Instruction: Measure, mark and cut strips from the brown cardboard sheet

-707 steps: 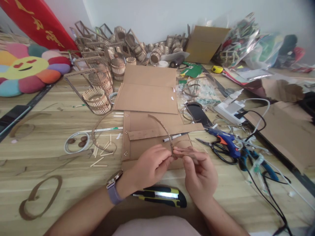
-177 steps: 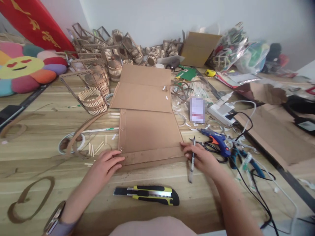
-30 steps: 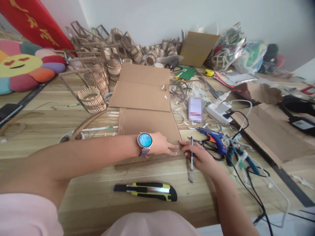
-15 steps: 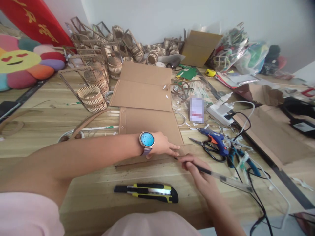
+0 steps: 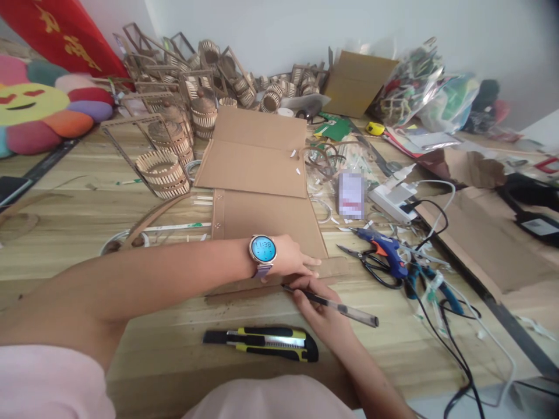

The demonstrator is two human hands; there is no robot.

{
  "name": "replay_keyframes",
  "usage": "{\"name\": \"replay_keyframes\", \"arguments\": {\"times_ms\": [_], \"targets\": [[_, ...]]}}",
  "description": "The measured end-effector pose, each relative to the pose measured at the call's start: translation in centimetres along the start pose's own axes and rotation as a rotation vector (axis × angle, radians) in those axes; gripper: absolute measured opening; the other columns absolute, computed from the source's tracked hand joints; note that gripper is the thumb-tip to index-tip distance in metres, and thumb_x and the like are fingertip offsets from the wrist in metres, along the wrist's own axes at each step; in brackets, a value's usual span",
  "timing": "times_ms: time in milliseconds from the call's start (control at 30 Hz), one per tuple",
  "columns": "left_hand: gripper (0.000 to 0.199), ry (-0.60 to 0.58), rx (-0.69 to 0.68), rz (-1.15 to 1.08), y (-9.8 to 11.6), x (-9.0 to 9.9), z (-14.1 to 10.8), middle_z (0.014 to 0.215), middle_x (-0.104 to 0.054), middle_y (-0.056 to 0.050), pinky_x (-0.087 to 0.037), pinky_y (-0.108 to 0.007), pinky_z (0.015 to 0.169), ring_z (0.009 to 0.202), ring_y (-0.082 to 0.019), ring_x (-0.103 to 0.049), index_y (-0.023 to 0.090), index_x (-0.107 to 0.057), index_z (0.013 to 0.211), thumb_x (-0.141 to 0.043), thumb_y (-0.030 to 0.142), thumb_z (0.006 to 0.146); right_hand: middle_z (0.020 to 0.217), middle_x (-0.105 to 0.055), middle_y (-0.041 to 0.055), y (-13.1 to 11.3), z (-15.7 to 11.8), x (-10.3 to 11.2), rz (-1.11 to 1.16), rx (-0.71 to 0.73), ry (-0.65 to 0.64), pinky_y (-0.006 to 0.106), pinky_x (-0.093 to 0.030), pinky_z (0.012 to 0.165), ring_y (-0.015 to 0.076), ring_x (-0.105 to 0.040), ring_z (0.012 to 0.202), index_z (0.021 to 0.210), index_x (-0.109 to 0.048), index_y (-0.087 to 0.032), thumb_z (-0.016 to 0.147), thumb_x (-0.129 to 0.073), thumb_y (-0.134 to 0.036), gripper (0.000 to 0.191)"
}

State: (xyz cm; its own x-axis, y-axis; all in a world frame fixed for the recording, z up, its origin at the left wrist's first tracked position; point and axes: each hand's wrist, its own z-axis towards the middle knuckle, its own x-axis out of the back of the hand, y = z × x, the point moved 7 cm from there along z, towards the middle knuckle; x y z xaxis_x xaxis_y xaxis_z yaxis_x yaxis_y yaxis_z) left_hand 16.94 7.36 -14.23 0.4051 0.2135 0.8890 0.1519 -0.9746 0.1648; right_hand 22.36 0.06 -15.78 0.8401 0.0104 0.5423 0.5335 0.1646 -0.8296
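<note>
My left hand (image 5: pixel 290 257) lies flat with fingers stretched out, pressing on a piece of cardboard (image 5: pixel 244 286) near the table's front. A watch (image 5: pixel 263 249) is on that wrist. Just in front of it, my right hand (image 5: pixel 321 302) grips a pen (image 5: pixel 349 311), its tip against the near part of the cardboard below my left palm. More cardboard sheets (image 5: pixel 257 157) lie beyond my left hand. Between me and my hands rests a black and yellow utility knife (image 5: pixel 271 343). My left palm and forearm hide part of the cardboard.
On the right lie scissors (image 5: pixel 375 267), a blue glue gun (image 5: pixel 384 250), pliers (image 5: pixel 445 291), cables and a power strip (image 5: pixel 393 201). A phone (image 5: pixel 351 195) is near the sheets. Several small slatted baskets (image 5: pixel 161 171) stand at the back left, and a cardboard box (image 5: pixel 358 84) behind.
My right hand has moved left along the cardboard with the pen, from beyond my left fingertips to below the palm. My left hand has stayed nearly in place.
</note>
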Motion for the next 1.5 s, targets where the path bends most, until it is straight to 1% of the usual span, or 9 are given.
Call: {"name": "replay_keyframes", "arguments": {"times_ms": [267,433,800,933,1067,1200,1333,1433,1500], "targets": [[0.115,-0.052,-0.019,0.071,0.3,0.2,-0.3,0.163,-0.021,0.006,-0.057,-0.042,0.082,0.114,-0.033,-0.062,0.043,-0.040,0.146,-0.090,0.009,0.049,0.080,-0.072,0.0026,0.1,-0.1,0.0,0.003,-0.017,-0.022,0.030,-0.052,0.072,0.0185,-0.065,0.075,0.083,-0.065,-0.023,0.089,-0.055,-0.027,0.013],[0.116,-0.023,-0.004,0.057,0.2,0.3,-0.3,0.162,-0.027,0.005,-0.057,-0.040,0.081,0.112,-0.031,-0.064,0.047,-0.043,0.143,-0.088,0.001,0.045,0.080,-0.072,0.0026,0.0,-0.1,-0.2,-0.015,0.015,0.000,0.031,-0.052,0.074,0.0196,-0.065,0.078,0.083,-0.066,-0.023,0.087,-0.055,-0.026,0.012],[0.116,-0.096,-0.001,0.076,0.2,0.0,-0.2,0.165,-0.015,0.005,-0.056,-0.042,0.084,0.116,-0.034,-0.060,0.043,-0.034,0.149,-0.091,0.014,0.052,0.084,-0.074,0.0043,0.1,0.0,0.2,-0.015,-0.014,-0.007,0.030,-0.054,0.074,0.0187,-0.068,0.079,0.084,-0.067,-0.023,0.088,-0.055,-0.028,0.014],[0.114,-0.112,0.007,0.019,0.2,0.0,-0.1,0.164,-0.017,0.006,-0.054,-0.042,0.087,0.119,-0.036,-0.057,0.044,-0.042,0.145,-0.092,0.012,0.048,0.085,-0.075,0.0047,0.8,-0.1,1.8,-0.029,-0.056,0.015,0.031,-0.055,0.076,0.0200,-0.069,0.080,0.083,-0.068,-0.023,0.088,-0.056,-0.031,0.015],[0.117,-0.063,0.011,-0.006,0.1,0.1,-0.1,0.162,-0.026,0.005,-0.054,-0.041,0.084,0.113,-0.034,-0.061,0.046,-0.046,0.141,-0.092,0.006,0.042,0.081,-0.075,0.0057,2.6,-0.3,5.0,-0.103,-0.123,0.092,0.030,-0.055,0.069,0.0216,-0.070,0.078,0.080,-0.069,-0.022,0.086,-0.056,-0.037,0.021],[0.122,-0.019,-0.010,0.030,0.0,-0.2,0.0,0.162,-0.028,0.003,-0.054,-0.039,0.075,0.105,-0.033,-0.063,0.046,-0.043,0.144,-0.091,0.005,0.040,0.072,-0.073,0.0055,5.1,-1.1,9.6,-0.250,-0.210,0.222,0.029,-0.050,0.053,0.0215,-0.067,0.066,0.076,-0.069,-0.021,0.082,-0.055,-0.044,0.028],[0.123,-0.027,-0.025,0.072,-0.1,-0.5,0.1,0.163,-0.024,0.003,-0.053,-0.038,0.073,0.105,-0.033,-0.063,0.046,-0.040,0.146,-0.091,0.008,0.041,0.066,-0.071,0.0038,6.5,-2.9,13.8,-0.364,-0.279,0.446,0.031,-0.051,0.059,0.0221,-0.067,0.064,0.077,-0.067,-0.022,0.081,-0.056,-0.048,0.028],[0.122,-0.052,-0.017,0.101,-0.1,-0.5,0.0,0.164,-0.022,0.004,-0.053,-0.039,0.073,0.105,-0.033,-0.063,0.045,-0.038,0.147,-0.090,0.008,0.044,0.075,-0.075,0.0058,6.1,-3.3,13.7,-0.338,-0.278,0.520,0.034,-0.054,0.068,0.0236,-0.071,0.072,0.092,-0.067,-0.022,0.086,-0.053,-0.049,0.031],[0.121,-0.062,-0.010,0.113,0.1,-0.2,-0.1,0.164,-0.022,0.004,-0.052,-0.038,0.073,0.106,-0.032,-0.063,0.045,-0.036,0.148,-0.089,0.008,0.045,0.092,-0.077,0.0078,5.2,-2.6,11.8,-0.331,-0.202,0.422,0.035,-0.055,0.076,0.0241,-0.072,0.086,0.105,-0.065,-0.022,0.091,-0.049,-0.046,0.032]]}}
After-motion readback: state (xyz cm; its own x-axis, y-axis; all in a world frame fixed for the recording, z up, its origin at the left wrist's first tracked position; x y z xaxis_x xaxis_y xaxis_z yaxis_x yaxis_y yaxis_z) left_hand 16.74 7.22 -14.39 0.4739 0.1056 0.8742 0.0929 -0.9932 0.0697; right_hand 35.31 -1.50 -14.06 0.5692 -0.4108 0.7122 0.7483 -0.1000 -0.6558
